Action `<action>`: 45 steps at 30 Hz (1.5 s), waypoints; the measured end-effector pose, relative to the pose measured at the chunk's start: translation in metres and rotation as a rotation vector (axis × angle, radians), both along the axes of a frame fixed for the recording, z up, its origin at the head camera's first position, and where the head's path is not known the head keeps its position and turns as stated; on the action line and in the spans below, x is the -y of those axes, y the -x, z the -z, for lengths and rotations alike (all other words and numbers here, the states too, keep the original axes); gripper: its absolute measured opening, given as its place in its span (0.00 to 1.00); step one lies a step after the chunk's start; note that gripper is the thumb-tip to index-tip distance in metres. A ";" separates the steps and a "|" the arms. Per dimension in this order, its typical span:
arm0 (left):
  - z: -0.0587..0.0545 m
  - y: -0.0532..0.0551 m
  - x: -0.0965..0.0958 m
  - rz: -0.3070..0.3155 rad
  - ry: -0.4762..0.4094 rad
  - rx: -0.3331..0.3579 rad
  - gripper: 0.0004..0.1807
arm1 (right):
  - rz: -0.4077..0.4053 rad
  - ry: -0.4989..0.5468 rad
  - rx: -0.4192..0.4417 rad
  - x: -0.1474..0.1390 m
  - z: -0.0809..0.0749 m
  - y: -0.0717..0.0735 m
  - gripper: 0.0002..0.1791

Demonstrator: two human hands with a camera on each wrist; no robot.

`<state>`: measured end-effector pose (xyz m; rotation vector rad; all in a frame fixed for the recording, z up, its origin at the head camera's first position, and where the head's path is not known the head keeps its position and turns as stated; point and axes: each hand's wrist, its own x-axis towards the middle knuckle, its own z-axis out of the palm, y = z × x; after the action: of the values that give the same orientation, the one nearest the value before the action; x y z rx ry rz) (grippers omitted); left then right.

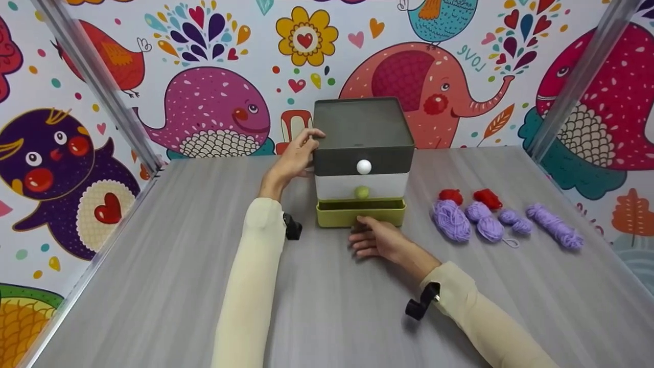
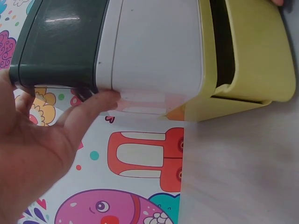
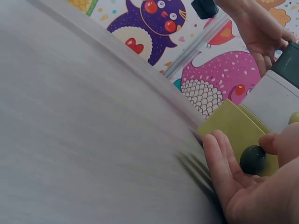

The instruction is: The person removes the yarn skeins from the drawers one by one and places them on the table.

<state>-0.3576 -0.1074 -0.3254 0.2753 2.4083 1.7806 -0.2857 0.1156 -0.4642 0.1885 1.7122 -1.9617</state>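
Observation:
A three-tier mini drawer cabinet stands on the table, dark grey on top, white in the middle, yellow-green below. Its bottom drawer is pulled partly out. My left hand presses against the cabinet's left side, one finger at the top edge and the thumb beside the white tier. At the bottom drawer's front, my right hand touches the dark green knob with its thumb. Its other fingers extend below and beside the knob. The white knob and light green knob are untouched.
Several purple yarn bundles lie right of the cabinet, with red yarn pieces behind them. A patterned wall stands behind, and metal posts rise at the table's sides. The table is grey.

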 end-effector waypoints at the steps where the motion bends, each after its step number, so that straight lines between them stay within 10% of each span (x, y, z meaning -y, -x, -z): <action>1: 0.000 0.000 0.000 0.000 0.006 0.000 0.18 | 0.006 -0.002 0.005 0.000 0.000 0.002 0.24; 45: 0.002 -0.005 -0.003 -0.009 0.027 -0.030 0.21 | 0.026 0.035 0.002 0.000 -0.002 0.019 0.21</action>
<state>-0.3527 -0.1048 -0.3276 0.2913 2.4560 1.7587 -0.3044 0.1159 -0.4622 0.2011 1.6805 -2.0080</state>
